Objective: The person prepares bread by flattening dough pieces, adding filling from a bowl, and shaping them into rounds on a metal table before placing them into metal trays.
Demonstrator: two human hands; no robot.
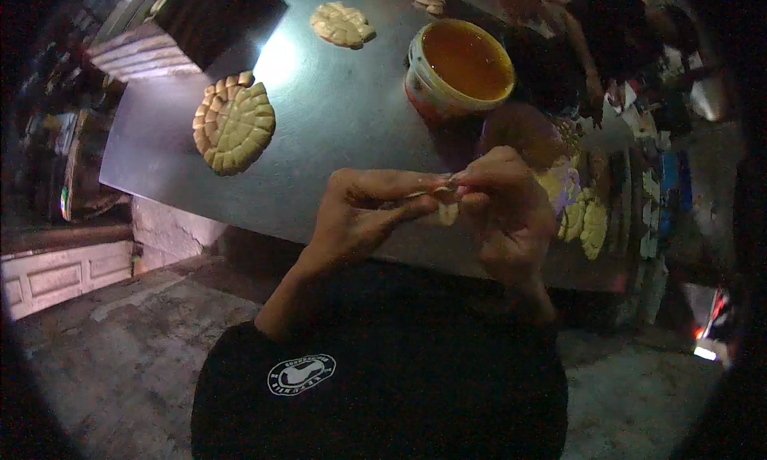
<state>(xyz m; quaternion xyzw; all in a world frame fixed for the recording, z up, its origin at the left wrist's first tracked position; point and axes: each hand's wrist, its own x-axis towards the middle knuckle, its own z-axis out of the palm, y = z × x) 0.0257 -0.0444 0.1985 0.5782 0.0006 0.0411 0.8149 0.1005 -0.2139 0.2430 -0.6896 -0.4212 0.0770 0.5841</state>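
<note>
Over the near edge of the metal table [319,132], both of my hands meet at the fingertips. My left hand [359,211] pinches one side of a small pale piece of dough [448,212]. On its other side, the fingers of my right hand [505,216] are closed on the same piece. Fingers cover most of it, so its full shape is hidden. A round of dough [234,128] scored into segments lies to the left. Another pale dough round [342,25] is at the far side. Several yellowish dough pieces [590,223] lie right of my right hand.
A white bucket [463,65] of orange-brown liquid stands just beyond my hands. Stacked wooden trays [148,54] sit at the far left of the table. Small dough lumps [429,2] lie at the back. Another person's arm [587,57] reaches in at the upper right.
</note>
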